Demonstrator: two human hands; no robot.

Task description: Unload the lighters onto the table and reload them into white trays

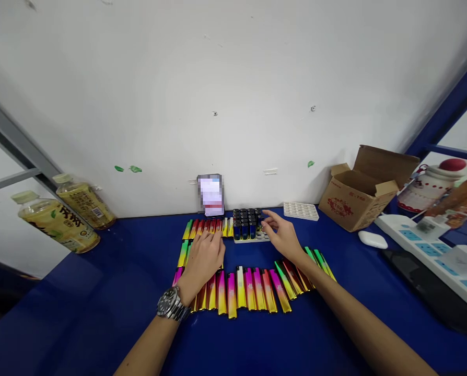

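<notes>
My left hand (205, 256), with a steel wristwatch (172, 304), lies palm down over the rows of shiny lighters (250, 290), its fingers stretched toward the back row (207, 226). These lighters are gold below, fading to pink, red or green. Several dark blue lighters (241, 230) with black tops stand upright in a white holed tray (253, 239) near the wall. At that tray's right side, my right hand (282, 236) has thumb and index finger curled against a dark blue lighter (259, 221). Some holes show at the tray's front right.
A phone (210, 196) with its screen lit leans on the wall. Another white tray (301, 210) lies beside an open cardboard box (359, 196). To the right are a white case (372, 239), a black pouch (417, 279) and a power strip (425, 248). Two drink bottles (61, 224) stand left.
</notes>
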